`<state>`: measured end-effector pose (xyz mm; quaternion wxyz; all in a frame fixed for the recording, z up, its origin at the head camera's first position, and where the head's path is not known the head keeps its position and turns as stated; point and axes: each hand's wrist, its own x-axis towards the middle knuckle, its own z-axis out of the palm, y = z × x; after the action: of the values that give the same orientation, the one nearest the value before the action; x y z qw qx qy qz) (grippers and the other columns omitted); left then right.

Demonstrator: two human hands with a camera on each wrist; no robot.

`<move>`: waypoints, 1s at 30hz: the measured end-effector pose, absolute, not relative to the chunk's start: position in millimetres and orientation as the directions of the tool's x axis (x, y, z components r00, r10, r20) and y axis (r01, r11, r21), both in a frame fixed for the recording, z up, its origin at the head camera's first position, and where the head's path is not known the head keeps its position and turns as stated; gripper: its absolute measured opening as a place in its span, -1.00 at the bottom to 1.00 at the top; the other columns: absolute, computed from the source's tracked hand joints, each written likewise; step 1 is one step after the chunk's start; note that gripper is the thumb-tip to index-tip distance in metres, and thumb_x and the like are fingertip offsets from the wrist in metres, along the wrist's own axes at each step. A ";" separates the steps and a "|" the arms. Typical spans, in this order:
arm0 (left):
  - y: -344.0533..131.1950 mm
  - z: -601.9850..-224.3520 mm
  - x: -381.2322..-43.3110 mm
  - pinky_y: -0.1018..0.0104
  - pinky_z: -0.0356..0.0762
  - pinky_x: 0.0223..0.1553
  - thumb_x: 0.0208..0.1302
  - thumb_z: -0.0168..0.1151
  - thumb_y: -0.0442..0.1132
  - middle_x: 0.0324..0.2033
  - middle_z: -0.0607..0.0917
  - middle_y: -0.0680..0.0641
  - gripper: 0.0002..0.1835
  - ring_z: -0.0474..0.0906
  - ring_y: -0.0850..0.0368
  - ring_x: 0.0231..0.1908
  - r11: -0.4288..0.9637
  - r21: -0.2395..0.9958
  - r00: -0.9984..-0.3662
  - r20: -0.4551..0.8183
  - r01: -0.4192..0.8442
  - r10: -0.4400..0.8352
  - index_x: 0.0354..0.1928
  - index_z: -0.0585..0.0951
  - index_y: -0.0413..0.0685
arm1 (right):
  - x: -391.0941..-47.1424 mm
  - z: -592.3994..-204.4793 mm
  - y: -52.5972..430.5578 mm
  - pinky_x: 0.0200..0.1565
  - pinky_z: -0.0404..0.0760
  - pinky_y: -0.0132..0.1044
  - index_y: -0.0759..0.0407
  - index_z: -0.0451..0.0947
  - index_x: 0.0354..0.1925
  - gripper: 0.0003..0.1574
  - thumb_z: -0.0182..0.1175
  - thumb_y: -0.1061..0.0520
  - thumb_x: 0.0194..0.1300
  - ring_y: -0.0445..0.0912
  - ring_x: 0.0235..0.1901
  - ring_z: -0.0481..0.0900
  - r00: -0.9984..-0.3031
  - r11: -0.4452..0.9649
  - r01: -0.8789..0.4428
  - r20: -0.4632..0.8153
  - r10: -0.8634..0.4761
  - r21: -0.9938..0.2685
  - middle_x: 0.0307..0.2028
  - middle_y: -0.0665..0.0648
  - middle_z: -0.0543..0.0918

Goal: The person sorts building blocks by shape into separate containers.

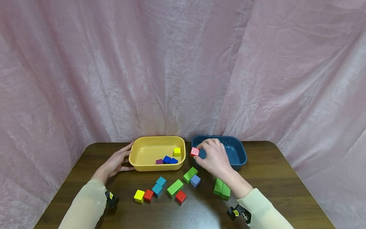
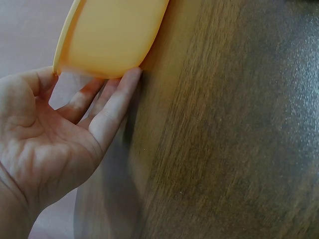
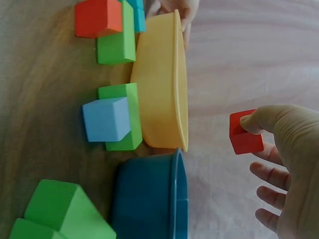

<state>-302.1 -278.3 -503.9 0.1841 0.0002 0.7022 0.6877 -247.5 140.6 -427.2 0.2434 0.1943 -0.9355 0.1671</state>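
Between thumb and fingertips my right hand (image 1: 215, 158) pinches a red cube (image 1: 194, 151), held up over the near left side of the blue bin (image 1: 243, 159). In the right wrist view the cube (image 3: 246, 142) is above bin-rim height, with the other fingers spread loosely. My left hand (image 1: 115, 161) rests against the left end of the yellow bin (image 1: 160, 168); in the left wrist view its thumb is at the rim and its nearly straight fingers touch the outer wall. Inside the yellow bin lie a yellow cube (image 1: 177, 152), two blue blocks (image 1: 167, 159) and a purple block (image 1: 159, 162).
In front of the bins lie a yellow cube (image 1: 139, 196), red cubes (image 1: 180, 197), teal cubes (image 1: 157, 190), a periwinkle cube (image 1: 195, 181) and several green blocks (image 1: 175, 188). Two green blocks (image 1: 218, 186) lie beneath my right forearm. A pink curtain (image 1: 183, 70) hangs behind the table.
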 end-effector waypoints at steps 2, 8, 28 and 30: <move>-278.0 -504.1 -302.2 -0.14 0.50 -0.10 0.40 -0.06 0.01 0.39 0.02 -0.04 -0.36 0.31 -0.22 0.16 0.054 0.966 -0.932 -0.258 -0.253 0.253 0.43 -0.05 0.47 | -249.5 -425.2 138.9 -0.10 0.33 -0.13 -0.10 0.61 -0.29 -0.63 0.32 -0.23 -0.05 -0.05 -0.07 0.31 -0.809 0.865 -0.447 0.516 -0.282 -0.228 -0.19 -0.08 0.52; -277.4 -503.9 -302.7 -0.13 0.51 -0.11 0.40 -0.05 0.01 0.39 0.04 -0.05 -0.35 0.31 -0.21 0.17 0.046 0.964 -0.932 -0.264 -0.261 0.249 0.43 -0.05 0.48 | -255.8 -420.0 133.0 -0.10 0.34 -0.11 -0.09 0.61 -0.28 -0.63 0.32 -0.22 -0.04 -0.04 -0.06 0.32 -0.816 0.864 -0.443 0.506 -0.278 -0.239 -0.19 -0.07 0.52; -278.2 -506.1 -302.6 -0.14 0.50 -0.10 0.44 -0.12 -0.03 0.40 0.01 -0.03 -0.40 0.31 -0.21 0.17 0.058 0.967 -0.934 -0.256 -0.249 0.250 0.43 -0.04 0.47 | -279.5 -415.4 105.8 -0.08 0.32 -0.15 -0.12 0.63 -0.27 -0.66 0.30 -0.22 -0.01 -0.07 -0.08 0.29 -0.840 0.876 -0.420 0.468 -0.275 -0.239 -0.22 -0.10 0.50; -278.2 -506.3 -302.7 -0.14 0.50 -0.10 0.43 -0.10 -0.01 0.40 0.00 -0.03 -0.39 0.31 -0.20 0.17 0.057 0.967 -0.934 -0.255 -0.249 0.251 0.43 -0.05 0.47 | -281.7 -415.8 104.0 -0.09 0.33 -0.15 -0.11 0.63 -0.27 -0.65 0.31 -0.22 -0.01 -0.06 -0.07 0.30 -0.842 0.877 -0.417 0.465 -0.275 -0.238 -0.21 -0.09 0.50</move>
<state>-302.7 -278.2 -506.3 0.1821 0.0009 0.7038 0.6867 -281.7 104.0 -415.8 0.2134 0.1831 -0.9450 0.1673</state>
